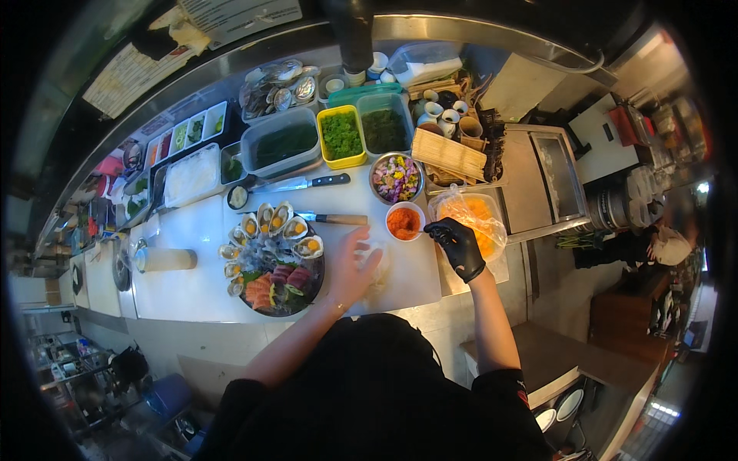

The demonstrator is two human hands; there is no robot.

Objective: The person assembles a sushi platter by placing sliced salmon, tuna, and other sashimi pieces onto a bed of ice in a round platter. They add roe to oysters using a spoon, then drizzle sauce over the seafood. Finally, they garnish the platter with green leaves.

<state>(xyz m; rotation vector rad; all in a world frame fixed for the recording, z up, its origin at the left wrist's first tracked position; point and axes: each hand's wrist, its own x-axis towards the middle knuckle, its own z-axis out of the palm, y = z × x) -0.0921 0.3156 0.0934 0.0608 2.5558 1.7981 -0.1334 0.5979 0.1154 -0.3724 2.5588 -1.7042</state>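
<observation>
My left hand [356, 269] is bare, slightly blurred, its fingers apart over the white cutting board [415, 273]. Beside it lies a crumpled clear plastic piece [378, 284]. In a black glove, my right hand [458, 247] pinches the thin handle of what looks like a small spoon [419, 231], its end in a white cup [392, 233] of orange-red filling. Left of my bare hand stands a round dark platter [311, 300] with opened oysters [309, 247] along its edge and sliced raw fish [278, 283] at the front. A wood-handled knife [342, 219] lies behind the platter.
A black-handled knife [327, 180] lies farther back. A metal bowl of flowers [397, 177], a yellow-rimmed tub of greens [341, 134] and clear tubs stand behind. Near my glove is a plastic-covered container of orange food [480, 219]. A bottle [165, 260] lies at left.
</observation>
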